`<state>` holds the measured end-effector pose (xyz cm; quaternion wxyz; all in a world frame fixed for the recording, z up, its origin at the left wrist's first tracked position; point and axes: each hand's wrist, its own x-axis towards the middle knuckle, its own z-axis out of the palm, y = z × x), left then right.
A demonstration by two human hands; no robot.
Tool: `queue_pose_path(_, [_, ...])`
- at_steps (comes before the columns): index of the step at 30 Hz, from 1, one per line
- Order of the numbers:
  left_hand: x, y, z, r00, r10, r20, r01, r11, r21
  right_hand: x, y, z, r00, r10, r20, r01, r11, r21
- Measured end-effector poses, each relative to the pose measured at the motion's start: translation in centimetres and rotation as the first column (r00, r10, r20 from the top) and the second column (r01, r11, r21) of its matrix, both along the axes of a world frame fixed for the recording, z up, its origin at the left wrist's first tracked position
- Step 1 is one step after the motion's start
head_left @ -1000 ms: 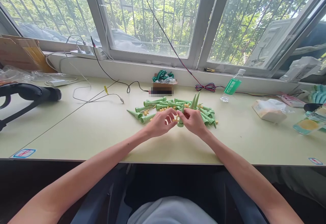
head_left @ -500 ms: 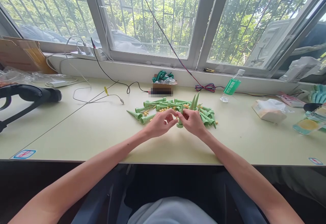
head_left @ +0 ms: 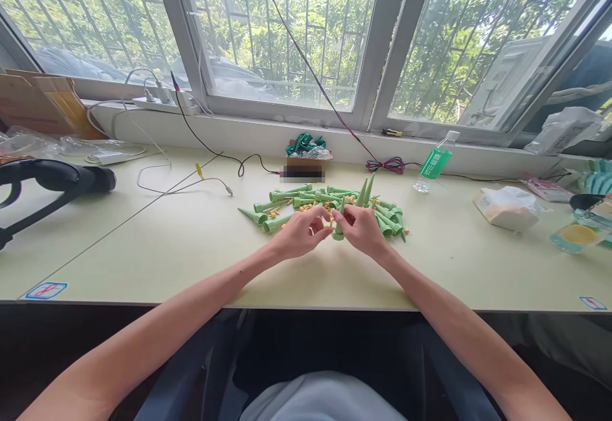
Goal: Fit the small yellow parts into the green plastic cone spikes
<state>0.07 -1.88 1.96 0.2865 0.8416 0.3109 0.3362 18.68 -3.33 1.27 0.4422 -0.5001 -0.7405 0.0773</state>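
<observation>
My right hand [head_left: 362,228] is closed around a green plastic cone-shaped spike [head_left: 338,234], which stands with its point up and its wide collar down at the table. Facing it from the left is my left hand [head_left: 301,235], its thumb and index finger curved and apart beside the spike. A small yellow piece [head_left: 331,222] shows between those fingertips and the spike; whether they touch it I cannot tell. Behind both hands lies a pile of similar green spikes [head_left: 291,192] with small yellow pieces among them. Two more spikes [head_left: 366,192] point upward just behind my right hand.
At the back stands a small cardboard box [head_left: 310,161] with green wrapping. A water bottle [head_left: 435,162] and a tissue pack [head_left: 507,207] are to the right. Cables [head_left: 191,182] and a black headset [head_left: 52,182] lie left. The table's front edge [head_left: 315,308] runs beneath my forearms.
My left index fingertip has drawn slightly away from my right fingertips, and the small yellow piece shows between them. My right hand and the spike have hardly moved.
</observation>
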Motion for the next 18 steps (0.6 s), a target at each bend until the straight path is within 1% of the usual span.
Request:
queue_pose_path(6, [-0.01, -0.16, 0.04, 0.999, -0.003, 0.035, 0.003, 1.000, 0.001, -0.01, 0.01, -0.03, 1.000, -0.005, 0.000, 0.005, 1.000, 0.007])
queue_pose_path(13, [0.07, -0.32, 0.30, 1.000, 0.015, 0.022, -0.013, 0.997, -0.082, -0.14, -0.04, -0.06, 1.000, 0.001, 0.007, -0.001, 1.000, 0.004])
queue_pose_path(18, [0.06, -0.33, 0.34, 1.000, -0.012, 0.004, 0.012, 0.992, -0.129, -0.09, 0.01, -0.21, 1.000, 0.001, 0.006, -0.001, 1.000, 0.016])
